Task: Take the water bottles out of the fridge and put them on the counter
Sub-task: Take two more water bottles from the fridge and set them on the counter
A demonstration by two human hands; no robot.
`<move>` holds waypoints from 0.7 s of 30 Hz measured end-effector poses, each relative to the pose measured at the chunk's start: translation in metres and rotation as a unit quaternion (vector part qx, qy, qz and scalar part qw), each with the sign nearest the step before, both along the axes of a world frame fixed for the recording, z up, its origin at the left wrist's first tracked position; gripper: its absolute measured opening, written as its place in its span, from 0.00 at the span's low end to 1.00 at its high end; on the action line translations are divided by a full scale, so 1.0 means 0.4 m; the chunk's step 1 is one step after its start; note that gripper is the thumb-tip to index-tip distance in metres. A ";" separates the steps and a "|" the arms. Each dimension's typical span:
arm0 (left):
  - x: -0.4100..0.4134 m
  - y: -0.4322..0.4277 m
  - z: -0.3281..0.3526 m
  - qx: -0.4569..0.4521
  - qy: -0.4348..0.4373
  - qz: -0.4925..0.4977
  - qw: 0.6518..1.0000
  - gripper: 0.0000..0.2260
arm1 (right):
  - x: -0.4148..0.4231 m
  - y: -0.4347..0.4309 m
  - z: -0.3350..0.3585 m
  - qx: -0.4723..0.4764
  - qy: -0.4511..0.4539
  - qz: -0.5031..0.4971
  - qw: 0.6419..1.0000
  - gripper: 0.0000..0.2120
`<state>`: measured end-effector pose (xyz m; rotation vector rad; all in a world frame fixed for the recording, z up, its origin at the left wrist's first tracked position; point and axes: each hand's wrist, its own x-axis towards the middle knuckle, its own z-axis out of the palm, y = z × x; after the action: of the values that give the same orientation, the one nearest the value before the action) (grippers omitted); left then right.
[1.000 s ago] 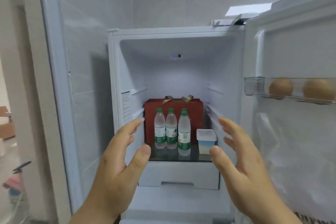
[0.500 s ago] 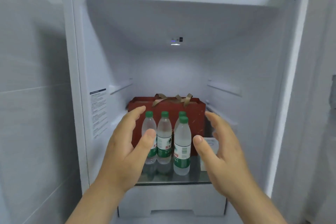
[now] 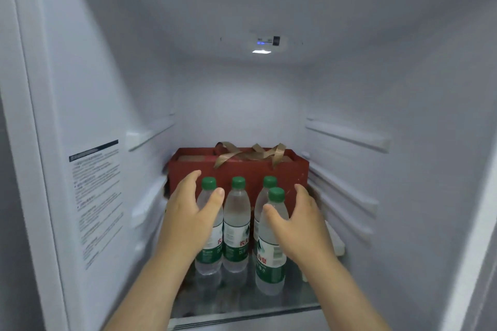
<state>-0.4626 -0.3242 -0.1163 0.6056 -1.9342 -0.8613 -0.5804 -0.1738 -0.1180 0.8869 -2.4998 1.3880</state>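
Several clear water bottles with green caps and green labels stand upright on the fridge's glass shelf. The leftmost bottle has my left hand open around its left side, thumb against its shoulder. The middle bottle stands free between my hands. The front right bottle has my right hand open at its right side, thumb across its shoulder. Another bottle's cap shows just behind it. Neither hand has closed on a bottle.
A red gift bag with tan ribbon handles stands right behind the bottles. A white container sits on the shelf behind my right hand, mostly hidden. Fridge side walls with shelf rails close in left and right.
The view has moved closer into the fridge. Both hands have gone forward and inward, from in front of the shelf to either side of the bottle group.
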 end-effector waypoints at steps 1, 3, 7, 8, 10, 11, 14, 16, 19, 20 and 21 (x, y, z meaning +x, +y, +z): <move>-0.015 -0.011 -0.004 0.007 -0.014 0.012 1.000 0.30 | -0.013 -0.013 -0.003 0.006 -0.013 -0.005 1.000 0.42; -0.041 -0.021 -0.012 0.013 -0.045 0.034 0.998 0.34 | -0.032 -0.036 -0.011 0.015 -0.041 -0.008 0.999 0.41; -0.081 -0.032 -0.022 0.007 -0.075 0.087 0.993 0.39 | -0.056 -0.058 -0.026 0.022 -0.069 -0.001 0.997 0.24; -0.091 -0.042 -0.022 0.023 -0.074 0.101 0.992 0.39 | -0.058 -0.059 -0.029 0.020 -0.079 0.007 0.997 0.19; -0.113 -0.066 -0.022 0.067 -0.081 0.113 0.988 0.38 | -0.063 -0.059 -0.033 0.015 -0.091 0.018 0.996 0.14; -0.125 -0.079 -0.025 0.078 -0.092 0.109 0.987 0.34 | -0.066 -0.059 -0.035 0.017 -0.092 0.023 0.995 0.14; -0.146 -0.097 -0.043 0.081 -0.114 0.086 0.986 0.20 | -0.069 -0.056 -0.036 0.043 -0.098 0.043 0.993 0.22; -0.152 -0.103 -0.056 0.088 -0.120 0.082 0.985 0.20 | -0.074 -0.056 -0.036 0.063 -0.103 0.052 0.991 0.26; -0.153 -0.105 -0.060 0.085 -0.106 0.081 0.987 0.18 | -0.078 -0.056 -0.032 0.066 -0.094 0.057 0.992 0.25; -0.152 -0.105 -0.060 0.083 -0.097 0.080 0.989 0.17 | -0.079 -0.056 -0.032 0.062 -0.090 0.057 0.992 0.25; -0.149 -0.102 -0.060 0.081 -0.088 0.079 0.990 0.16 | -0.079 -0.055 -0.033 0.059 -0.088 0.057 0.993 0.24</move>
<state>-0.5221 -0.3650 -0.1404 0.9464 -1.9529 -0.8942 -0.6120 -0.1958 -0.1311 0.9845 -2.7260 1.4230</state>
